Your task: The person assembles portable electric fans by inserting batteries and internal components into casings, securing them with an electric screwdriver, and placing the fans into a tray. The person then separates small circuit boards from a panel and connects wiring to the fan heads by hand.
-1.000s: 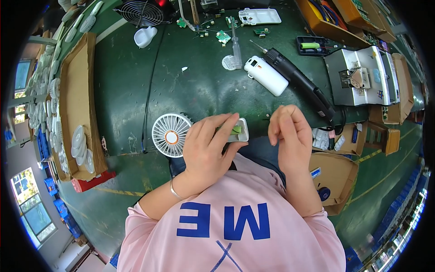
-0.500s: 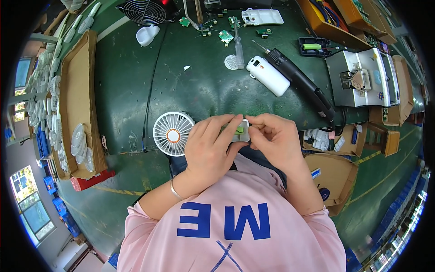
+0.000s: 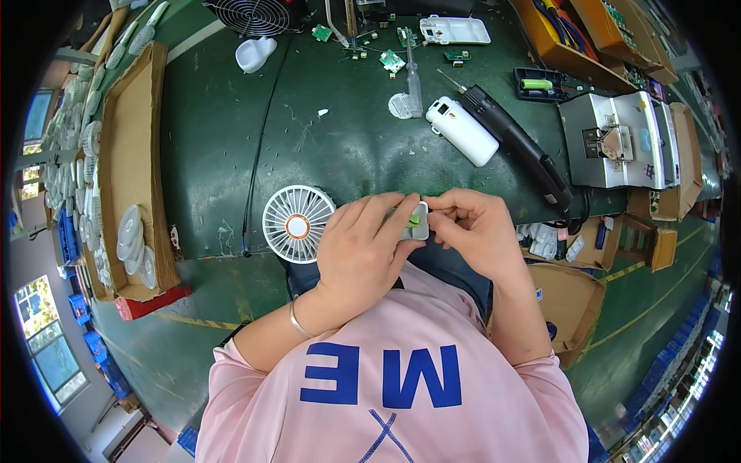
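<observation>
A white handheld fan with a round slatted head [image 3: 299, 225] lies at the bench's near edge. My left hand [image 3: 361, 245] is wrapped over its handle, hiding most of it. The handle's open end [image 3: 419, 220] shows past my fingers, with a bit of green inside, perhaps a battery. At that end my right hand [image 3: 472, 229] pinches with thumb and forefinger; whatever is between them is too small or hidden to make out.
A black electric screwdriver [image 3: 517, 147] lies beside a white casing [image 3: 463, 131] on the green bench. Farther back are a clear-handled screwdriver [image 3: 414, 89], small circuit boards [image 3: 392, 61] and a white tray-like shell [image 3: 455, 31]. A metal fixture [image 3: 617, 143] stands right, a cardboard tray [image 3: 131, 170] left.
The view has shifted slightly. Both hands stay at the fan's handle; the right fingers have changed their pinch a little at its open end.
</observation>
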A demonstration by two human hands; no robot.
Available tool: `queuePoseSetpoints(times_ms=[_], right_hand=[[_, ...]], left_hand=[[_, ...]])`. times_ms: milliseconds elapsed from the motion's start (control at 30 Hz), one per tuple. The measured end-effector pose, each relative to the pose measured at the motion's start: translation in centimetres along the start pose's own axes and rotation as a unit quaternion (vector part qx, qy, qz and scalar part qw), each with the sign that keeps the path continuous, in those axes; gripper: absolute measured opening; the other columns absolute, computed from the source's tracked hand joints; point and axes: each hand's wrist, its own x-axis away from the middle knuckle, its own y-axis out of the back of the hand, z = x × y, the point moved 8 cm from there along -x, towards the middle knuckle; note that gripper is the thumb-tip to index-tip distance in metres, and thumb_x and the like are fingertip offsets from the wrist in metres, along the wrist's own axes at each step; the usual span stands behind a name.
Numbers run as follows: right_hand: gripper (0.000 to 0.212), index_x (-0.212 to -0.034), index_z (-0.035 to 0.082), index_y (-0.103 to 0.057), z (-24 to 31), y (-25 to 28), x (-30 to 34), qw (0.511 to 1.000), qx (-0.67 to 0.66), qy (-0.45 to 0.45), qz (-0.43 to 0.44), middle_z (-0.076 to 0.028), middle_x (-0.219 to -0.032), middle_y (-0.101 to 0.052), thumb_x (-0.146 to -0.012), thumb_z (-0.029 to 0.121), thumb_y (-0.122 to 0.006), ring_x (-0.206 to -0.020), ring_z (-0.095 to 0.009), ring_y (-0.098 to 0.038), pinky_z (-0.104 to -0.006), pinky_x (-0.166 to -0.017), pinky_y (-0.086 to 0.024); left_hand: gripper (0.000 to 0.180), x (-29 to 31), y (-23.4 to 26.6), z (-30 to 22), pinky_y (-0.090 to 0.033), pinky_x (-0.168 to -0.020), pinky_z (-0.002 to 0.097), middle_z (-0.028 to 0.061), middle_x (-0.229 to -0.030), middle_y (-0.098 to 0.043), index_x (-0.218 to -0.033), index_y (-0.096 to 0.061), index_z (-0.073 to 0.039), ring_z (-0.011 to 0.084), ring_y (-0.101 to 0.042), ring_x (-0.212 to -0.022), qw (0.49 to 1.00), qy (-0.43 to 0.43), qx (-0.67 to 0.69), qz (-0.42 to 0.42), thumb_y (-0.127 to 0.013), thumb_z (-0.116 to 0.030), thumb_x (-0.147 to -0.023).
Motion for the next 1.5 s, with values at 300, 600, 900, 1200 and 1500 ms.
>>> queuePoseSetpoints(times_ms=[300,600,900,1200,1500], right_hand=[[0.017,-0.101,-0.003,-0.066,-0.3,-0.2,-0.2,0.997,-0.057,-0.034,0.025,-0.005,-0.078,-0.066,-0.086,0.001,-0.06,-0.062,-0.006,-0.059,-0.0191,-0.056,-0.048],[0.011,-0.092,-0.004,-0.065,0.1,-0.2,-0.4,0.999,0.042,0.024,-0.012,-0.003,-0.072,-0.064,-0.088,0.003,-0.059,-0.058,-0.006,-0.058,-0.0192,-0.052,-0.048],[0.013,-0.098,-0.002,-0.064,-0.2,0.5,-0.1,0.999,-0.035,0.008,-0.024,-0.004,-0.075,-0.062,-0.09,0.002,-0.055,-0.06,-0.007,-0.057,-0.0203,-0.053,-0.048],[0.014,-0.1,-0.003,-0.063,0.0,-0.1,-0.1,1.0,-0.001,0.022,-0.007,-0.004,-0.079,-0.062,-0.088,0.001,-0.058,-0.064,-0.007,-0.059,-0.02,-0.055,-0.048],[0.011,-0.095,-0.003,-0.063,0.8,0.4,-0.1,0.996,0.016,0.087,-0.017,-0.006,-0.078,-0.06,-0.087,0.001,-0.057,-0.059,-0.009,-0.06,-0.0215,-0.053,-0.048]], left_hand=[[0.048,-0.1,-0.1,0.1,-0.045,-0.076,0.0348,0.0051,-0.102,-0.061,-0.11,-0.063,-0.008,0.025,-0.059,-0.088,1.0,-0.003,0.01,0.007,-0.075,-0.018,-0.065],[0.046,-0.1,-0.5,0.0,-0.044,-0.075,0.0347,0.0044,-0.102,-0.061,-0.109,-0.063,-0.008,0.0247,-0.059,-0.087,1.0,-0.008,-0.008,0.021,-0.074,-0.019,-0.066],[0.046,-0.1,-0.3,0.0,-0.044,-0.076,0.0347,0.004,-0.102,-0.061,-0.11,-0.063,-0.008,0.0245,-0.059,-0.088,1.0,-0.007,-0.005,0.018,-0.074,-0.019,-0.066],[0.047,-0.1,-0.3,-0.1,-0.044,-0.077,0.0346,0.0041,-0.103,-0.06,-0.11,-0.063,-0.008,0.0243,-0.059,-0.089,1.0,-0.013,-0.009,0.023,-0.074,-0.019,-0.066],[0.048,-0.2,-0.3,-0.3,-0.044,-0.077,0.035,0.0045,-0.103,-0.06,-0.111,-0.062,-0.008,0.0249,-0.058,-0.089,0.999,-0.021,-0.012,0.026,-0.074,-0.02,-0.067]])
